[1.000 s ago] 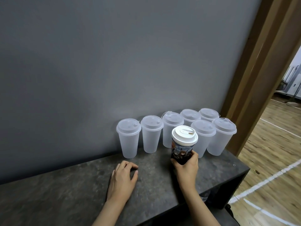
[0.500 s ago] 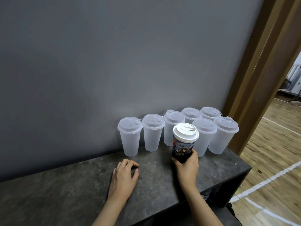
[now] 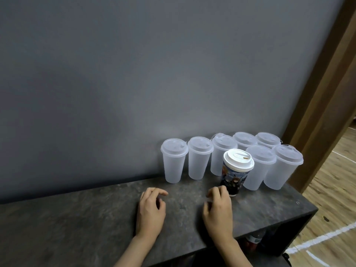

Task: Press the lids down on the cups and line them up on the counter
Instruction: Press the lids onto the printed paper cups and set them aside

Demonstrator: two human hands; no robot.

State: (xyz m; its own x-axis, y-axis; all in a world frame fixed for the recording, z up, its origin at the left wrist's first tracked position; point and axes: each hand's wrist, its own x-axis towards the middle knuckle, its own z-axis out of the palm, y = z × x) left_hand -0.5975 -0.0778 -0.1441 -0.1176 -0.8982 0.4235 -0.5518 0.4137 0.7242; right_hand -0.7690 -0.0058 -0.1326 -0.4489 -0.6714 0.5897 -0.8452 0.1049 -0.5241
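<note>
printed cup [image 3: 234,176] with a white lid [image 3: 238,160] stands upright on the dark counter [image 3: 96,218], just in front of seven lidded translucent cups [image 3: 200,160]. both hands rest loosely curled, holding nothing: right hand [image 3: 218,211] beside the printed cup, left hand [image 3: 151,209] further left.

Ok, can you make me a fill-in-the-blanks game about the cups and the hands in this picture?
1. The number of clear plastic cups standing by the wall is ____.
2. The lid on the printed cup is coloured ____.
3. The hand nearest the printed cup is the ____ hand.
4. The left hand rests on the ____ counter.

Missing words: seven; white; right; dark
</note>
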